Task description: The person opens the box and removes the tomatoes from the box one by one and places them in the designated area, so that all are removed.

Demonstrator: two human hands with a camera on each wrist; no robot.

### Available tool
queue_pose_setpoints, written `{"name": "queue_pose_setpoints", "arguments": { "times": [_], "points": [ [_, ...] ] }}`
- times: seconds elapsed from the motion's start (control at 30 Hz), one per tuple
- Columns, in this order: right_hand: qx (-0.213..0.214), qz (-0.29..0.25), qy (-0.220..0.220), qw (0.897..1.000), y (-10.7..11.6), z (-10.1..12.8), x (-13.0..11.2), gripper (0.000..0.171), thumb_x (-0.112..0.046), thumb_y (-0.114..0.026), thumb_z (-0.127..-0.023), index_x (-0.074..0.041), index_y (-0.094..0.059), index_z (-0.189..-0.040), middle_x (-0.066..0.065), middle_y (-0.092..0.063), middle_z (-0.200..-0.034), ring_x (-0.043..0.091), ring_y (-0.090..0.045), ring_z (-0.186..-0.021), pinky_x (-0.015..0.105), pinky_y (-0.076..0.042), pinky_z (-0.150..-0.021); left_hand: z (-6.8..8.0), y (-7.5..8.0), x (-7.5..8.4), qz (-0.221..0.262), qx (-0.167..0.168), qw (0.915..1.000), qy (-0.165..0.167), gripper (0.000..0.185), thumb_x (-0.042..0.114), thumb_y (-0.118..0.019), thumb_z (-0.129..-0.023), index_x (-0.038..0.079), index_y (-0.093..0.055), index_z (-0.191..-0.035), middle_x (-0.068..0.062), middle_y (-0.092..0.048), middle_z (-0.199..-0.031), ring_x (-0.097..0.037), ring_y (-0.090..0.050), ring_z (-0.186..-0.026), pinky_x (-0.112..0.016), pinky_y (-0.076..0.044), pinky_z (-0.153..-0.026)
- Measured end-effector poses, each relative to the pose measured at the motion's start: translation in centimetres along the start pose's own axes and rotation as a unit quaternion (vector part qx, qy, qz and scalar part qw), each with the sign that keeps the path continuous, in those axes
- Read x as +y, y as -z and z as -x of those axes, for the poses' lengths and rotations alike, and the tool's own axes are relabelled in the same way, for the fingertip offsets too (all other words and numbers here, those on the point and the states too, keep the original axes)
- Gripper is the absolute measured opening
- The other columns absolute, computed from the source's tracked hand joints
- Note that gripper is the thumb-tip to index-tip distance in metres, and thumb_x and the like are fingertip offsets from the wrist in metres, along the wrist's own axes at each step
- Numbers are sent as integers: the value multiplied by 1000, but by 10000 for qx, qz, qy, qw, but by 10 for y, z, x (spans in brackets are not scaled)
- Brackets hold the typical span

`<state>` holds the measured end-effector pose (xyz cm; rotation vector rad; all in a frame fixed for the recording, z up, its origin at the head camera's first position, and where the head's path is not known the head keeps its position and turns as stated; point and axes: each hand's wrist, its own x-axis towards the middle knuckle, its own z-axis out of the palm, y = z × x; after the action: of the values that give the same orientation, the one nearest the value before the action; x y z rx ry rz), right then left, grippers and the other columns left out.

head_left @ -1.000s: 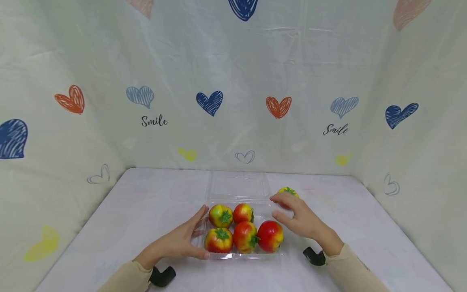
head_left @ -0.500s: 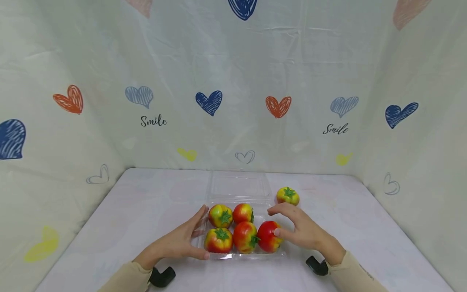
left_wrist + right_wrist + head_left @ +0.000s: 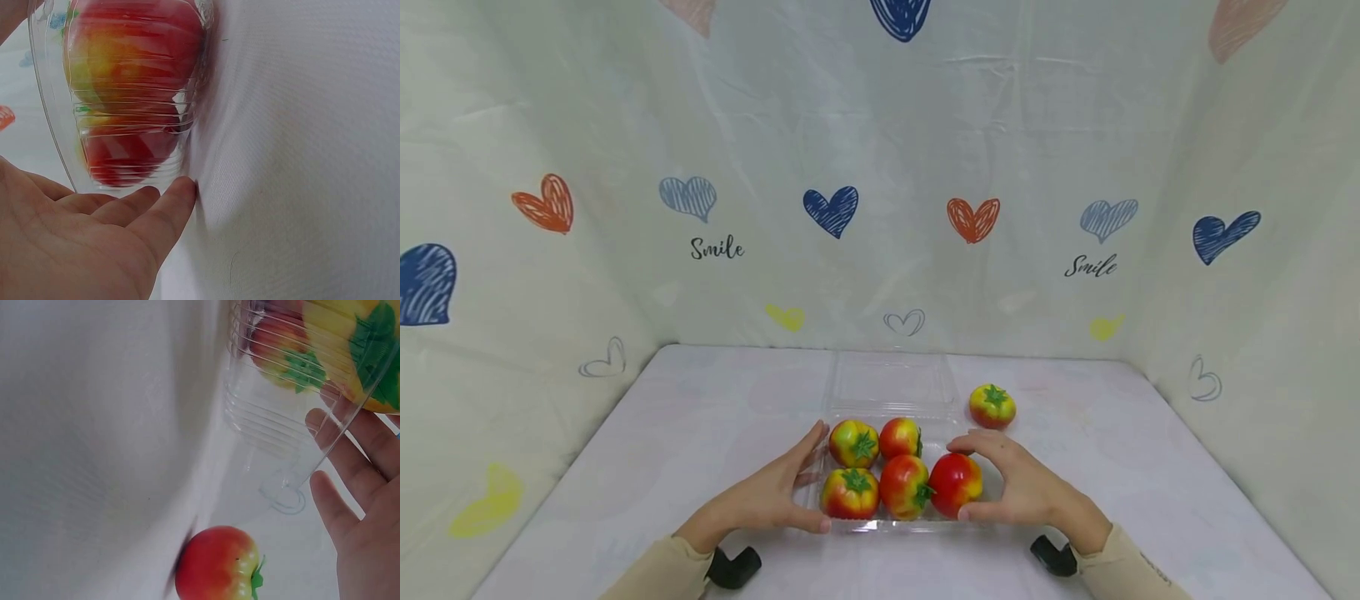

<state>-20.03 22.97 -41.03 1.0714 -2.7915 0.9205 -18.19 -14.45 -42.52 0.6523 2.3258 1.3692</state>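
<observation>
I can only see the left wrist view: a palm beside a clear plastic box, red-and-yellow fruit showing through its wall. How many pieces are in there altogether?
Observer: The head view shows five fruits in the box, two at the back and three in front.
Visitor: Are any lying outside it?
Observer: Yes, one loose fruit sits on the table, beyond the right hand.
Visitor: What's that right hand up to?
Observer: It's at the box's right end, thumb and fingers on either side of the front-right fruit; I can't tell whether its grip is closed on it.
</observation>
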Motion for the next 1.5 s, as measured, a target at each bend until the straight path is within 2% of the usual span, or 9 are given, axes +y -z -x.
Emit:
{"name": "queue_pose_setpoints", "arguments": {
  "times": [0.1,0.27,0.43,0.53,0.73,0.93,1.1,1.27,1.5],
  "points": [
    [60,56,59,9999,-1,-1,-1,66,-54,-76,-70,-24,-55,-125,-18,-52,-122,11,-49,-114,56,-43,-96,0,0,0,-31,10,10000,-57,121,31,-83,-74,5,5,-153,-16,1,-159,-36,-24,-141,-42,-37,-106],
    [106,35,71,9999,-2,-1,-2,58,-52,-77,-70,-35,-49,-118,-23,-50,-116,5,-51,-107,50,-48,-93,0,0,-1,-43,4,10000,-55,120,32,-83,-74,6,5,-153,-16,1,-159,-36,-25,-141,-43,-37,-105],
    [95,-139,-77,9998,-3,-1,-3,56,-53,-76,-69,-38,-48,-115,-24,-50,-113,6,-51,-106,52,-46,-92,0,1,-1,-32,-8,10000,-17,120,33,-82,-74,6,5,-153,-16,1,-159,-37,-26,-140,-43,-37,-105],
    [113,-211,20,9997,-3,-2,-2,55,-51,-77,-70,-37,-49,-116,-24,-52,-113,7,-51,-106,53,-48,-91,0,1,-1,-8,-15,10000,-13,120,33,-82,-74,7,5,-153,-16,1,-159,-37,-26,-140,-43,-37,-105],
    [215,-342,514,9979,-2,-4,4,52,-43,-78,-75,-31,-50,-117,-20,-56,-110,8,-55,-105,50,-51,-89,0,1,0,-6,-15,10000,46,120,33,-82,-74,8,4,-153,-15,0,-160,-37,-28,-139,-44,-38,-105],
    [276,-377,631,9969,-1,-5,6,51,-41,-78,-75,-30,-50,-117,-19,-56,-109,9,-56,-104,49,-51,-89,0,1,1,3,16,10000,96,120,31,-83,-74,10,4,-154,-14,0,-160,-37,-27,-140,-45,-38,-105],
    [240,-405,568,9973,-1,-5,5,51,-42,-78,-76,-31,-49,-117,-19,-56,-110,9,-56,-105,50,-51,-89,0,1,2,7,11,9999,114,120,31,-83,-74,10,3,-154,-14,-1,-160,-36,-29,-139,-45,-38,-105],
    [158,-491,309,9982,-2,-4,3,52,-44,-77,-76,-33,-48,-118,-20,-55,-111,10,-54,-107,53,-51,-89,0,1,1,16,-4,10000,68,119,31,-82,-74,9,4,-154,-14,-1,-160,-36,-29,-139,-45,-37,-105],
    [334,-526,45,9980,-1,-3,0,54,-46,-77,-74,-35,-48,-117,-22,-55,-111,11,-53,-109,55,-50,-89,1,0,-1,35,-15,10000,-9,119,31,-82,-74,10,4,-154,-14,-1,-160,-36,-27,-140,-43,-38,-105]
  ]
}}
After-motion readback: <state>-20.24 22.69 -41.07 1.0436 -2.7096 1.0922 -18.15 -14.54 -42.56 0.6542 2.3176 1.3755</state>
